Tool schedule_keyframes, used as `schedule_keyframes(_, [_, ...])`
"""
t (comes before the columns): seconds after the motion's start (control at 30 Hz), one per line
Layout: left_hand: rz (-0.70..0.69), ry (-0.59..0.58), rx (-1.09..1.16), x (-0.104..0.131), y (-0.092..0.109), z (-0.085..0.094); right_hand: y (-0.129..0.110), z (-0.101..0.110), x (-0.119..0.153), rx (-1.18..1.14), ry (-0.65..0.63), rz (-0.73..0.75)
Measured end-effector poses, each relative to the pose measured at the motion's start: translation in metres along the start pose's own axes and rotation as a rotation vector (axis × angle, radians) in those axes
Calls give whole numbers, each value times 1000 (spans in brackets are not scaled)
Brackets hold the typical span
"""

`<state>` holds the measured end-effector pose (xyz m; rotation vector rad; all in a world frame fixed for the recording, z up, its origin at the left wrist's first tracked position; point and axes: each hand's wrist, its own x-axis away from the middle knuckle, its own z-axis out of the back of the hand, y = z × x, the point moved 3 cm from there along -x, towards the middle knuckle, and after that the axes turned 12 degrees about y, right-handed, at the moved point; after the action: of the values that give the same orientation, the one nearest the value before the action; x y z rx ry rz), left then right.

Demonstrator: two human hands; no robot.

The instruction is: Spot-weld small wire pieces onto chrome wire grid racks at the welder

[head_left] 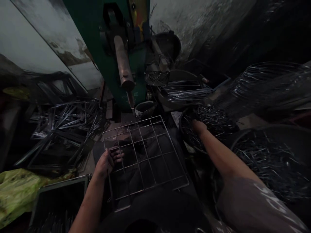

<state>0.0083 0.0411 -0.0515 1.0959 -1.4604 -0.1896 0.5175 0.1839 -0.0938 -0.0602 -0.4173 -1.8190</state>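
Note:
A rectangular wire grid lies tilted over my lap, below the pointed metal arm of a green machine. My left hand supports the grid's left edge, its thumb by the frame and its fingers spread beneath the wires. On the right, my right hand reaches into a round dark basin of short metal wire pieces. Its fingers are hidden among the pieces and in shadow, so what they hold cannot be made out.
Wire frames are heaped at the left. A larger tub of wire pieces stands at the right, coiled wire behind it. A small bucket sits beyond the grid. Yellow-green sacking lies lower left.

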Motion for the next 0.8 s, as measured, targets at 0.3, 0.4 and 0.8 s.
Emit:
schedule_keyframes(0.3, [-12, -45, -5, -3, -1, -1, -11, 8, 7, 106, 198, 207])
schedule_keyframes(0.4, [-7, -55, -3, -2, -3, -2, -22, 12, 4, 116, 242, 250])
schedule_keyframes(0.8, [2, -78, 18, -4, -2, 6, 31, -9, 43, 26, 239, -57])
